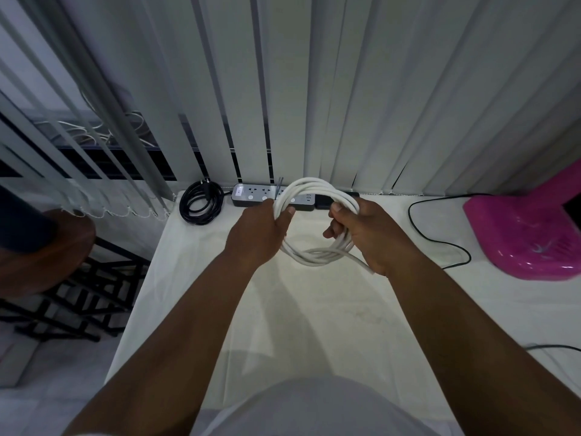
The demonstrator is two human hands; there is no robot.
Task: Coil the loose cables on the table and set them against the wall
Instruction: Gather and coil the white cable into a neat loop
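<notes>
A white cable wound into a round coil of several loops hangs above the far middle of the white table. My left hand grips the coil's left side, thumb over the loops. My right hand is closed on its right side, and a loose end sticks out below that hand. A black cable, coiled with its plug on top, lies at the table's far left corner against the blinds.
A grey and white power strip lies along the back edge under the vertical blinds. A thin black cable snakes across the right side. A pink plastic basket sits far right. A round wooden stool stands left of the table.
</notes>
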